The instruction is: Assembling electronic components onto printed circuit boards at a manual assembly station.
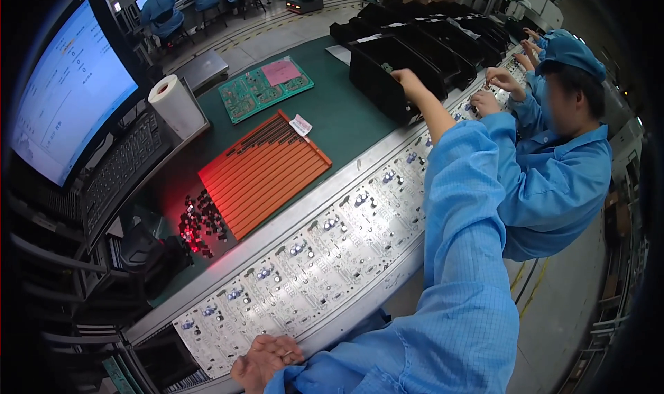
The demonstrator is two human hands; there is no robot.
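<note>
My left hand [266, 361] rests palm up at the near edge of the board line, its fingers curled. Something small and pale may lie in them, too small to name. Beside it lie white circuit boards [304, 266] in a long row, fitted with blue-topped capacitors and small black parts. My right arm stretches far forward, and its hand [411, 84] dips over the side of a black bin [377, 72]. The fingertips are hidden behind the bin's wall, so their grip cannot be seen.
An orange slotted tray [273, 176] holds dark strips. Loose black parts [200, 221] lie in red light beside it. Green circuit boards [242, 93], a paper roll [176, 107], a keyboard [124, 159] and a monitor [72, 83] stand leftward. A co-worker [553, 166] works close at right.
</note>
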